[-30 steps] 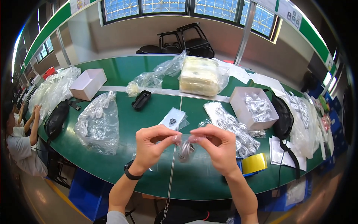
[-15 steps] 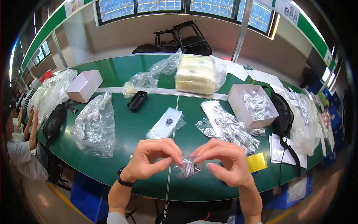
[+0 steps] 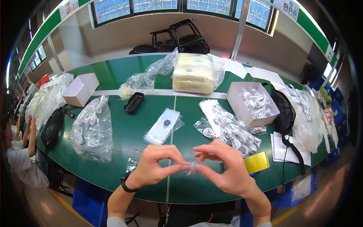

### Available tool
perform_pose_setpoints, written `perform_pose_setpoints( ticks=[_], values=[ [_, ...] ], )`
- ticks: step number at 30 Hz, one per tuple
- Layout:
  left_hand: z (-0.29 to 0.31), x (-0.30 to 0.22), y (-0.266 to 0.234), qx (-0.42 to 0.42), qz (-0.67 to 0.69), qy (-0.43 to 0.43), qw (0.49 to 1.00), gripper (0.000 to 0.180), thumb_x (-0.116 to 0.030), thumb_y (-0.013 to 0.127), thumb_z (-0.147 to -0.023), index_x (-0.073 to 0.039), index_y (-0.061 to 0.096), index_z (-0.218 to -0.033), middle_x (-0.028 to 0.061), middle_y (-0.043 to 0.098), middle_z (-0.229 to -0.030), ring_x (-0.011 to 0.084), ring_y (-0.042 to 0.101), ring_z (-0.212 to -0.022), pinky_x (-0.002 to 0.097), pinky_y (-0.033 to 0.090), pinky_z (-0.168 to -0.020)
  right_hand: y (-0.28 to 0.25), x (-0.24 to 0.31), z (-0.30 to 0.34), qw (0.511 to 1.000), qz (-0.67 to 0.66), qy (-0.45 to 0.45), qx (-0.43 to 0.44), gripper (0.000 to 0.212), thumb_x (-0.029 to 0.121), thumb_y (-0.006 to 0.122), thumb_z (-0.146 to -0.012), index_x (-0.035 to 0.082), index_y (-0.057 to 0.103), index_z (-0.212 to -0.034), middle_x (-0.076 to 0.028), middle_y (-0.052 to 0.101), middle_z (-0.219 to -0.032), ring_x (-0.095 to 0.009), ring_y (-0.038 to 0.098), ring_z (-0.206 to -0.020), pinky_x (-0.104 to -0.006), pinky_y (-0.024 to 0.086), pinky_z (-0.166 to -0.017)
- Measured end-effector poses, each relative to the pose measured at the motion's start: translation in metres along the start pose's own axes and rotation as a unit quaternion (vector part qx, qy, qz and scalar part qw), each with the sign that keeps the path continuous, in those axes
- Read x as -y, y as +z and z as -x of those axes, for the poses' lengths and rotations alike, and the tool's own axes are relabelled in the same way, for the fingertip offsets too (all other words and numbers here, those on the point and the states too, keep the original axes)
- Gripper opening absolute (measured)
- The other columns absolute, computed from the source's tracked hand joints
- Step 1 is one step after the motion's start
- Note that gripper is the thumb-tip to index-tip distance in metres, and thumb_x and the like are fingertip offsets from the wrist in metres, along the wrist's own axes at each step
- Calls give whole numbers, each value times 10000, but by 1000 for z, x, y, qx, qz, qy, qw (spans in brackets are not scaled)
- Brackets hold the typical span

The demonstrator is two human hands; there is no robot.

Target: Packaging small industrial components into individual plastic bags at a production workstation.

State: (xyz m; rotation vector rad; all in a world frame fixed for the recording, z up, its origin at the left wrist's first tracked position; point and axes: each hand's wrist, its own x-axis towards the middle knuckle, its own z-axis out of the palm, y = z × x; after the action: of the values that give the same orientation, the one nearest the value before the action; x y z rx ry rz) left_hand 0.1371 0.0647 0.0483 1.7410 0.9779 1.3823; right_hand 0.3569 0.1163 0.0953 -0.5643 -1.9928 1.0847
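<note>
Here, the left hand (image 3: 154, 168) pinches a small clear packet (image 3: 192, 168) between thumb and forefinger, while the right hand (image 3: 231, 171) has its thumb tip at the packet and its forefinger lifted apart, the film too blurred to tell its contents. A steady left pinch and light right-thumb pressure should suit such thin film, held as it is over the near middle of the table (image 3: 124, 140), with clear sleeves (image 3: 160, 128) beyond and coiled white cables (image 3: 236, 138) far right.
</note>
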Motion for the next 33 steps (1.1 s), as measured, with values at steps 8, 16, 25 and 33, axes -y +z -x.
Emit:
perform_pose_setpoints(
  ticks=[8,16,25,33],
  values=[
    [-1,10,13,-38,-213,75,973,125,32,797,-773,-19,739,-871,95,706,-776,235,679,-685,294,513,-619,-43,-26,-7,950,295,-73,69,125,-51,735,-777,31,725,-870,-111,666,-782,-281,677,-711,-338,526,-640],
    [-12,22,-1,-176,-274,55,944,76,26,763,-815,8,699,-854,118,701,-810,239,696,-702,303,526,-648,-183,-89,-63,774,574,-74,-257,95,94,726,-860,11,705,-902,-114,651,-868,-292,666,-748,-374,523,-695],
    [-12,35,-9,-202,-272,8,941,73,-14,742,-855,22,700,-903,128,718,-832,235,733,-746,298,555,-696,-48,-130,-67,857,502,79,84,361,322,801,-790,-5,718,-917,-191,669,-1030,-362,643,-1011,-448,518,-869],
    [-15,38,-7,-211,-267,-31,940,106,-62,740,-875,28,701,-915,127,729,-826,225,741,-755,299,564,-717,-39,-127,-83,819,489,176,243,411,379,796,-710,-9,720,-822,-212,702,-810,-365,694,-808,-455,553,-758]
  ],
)
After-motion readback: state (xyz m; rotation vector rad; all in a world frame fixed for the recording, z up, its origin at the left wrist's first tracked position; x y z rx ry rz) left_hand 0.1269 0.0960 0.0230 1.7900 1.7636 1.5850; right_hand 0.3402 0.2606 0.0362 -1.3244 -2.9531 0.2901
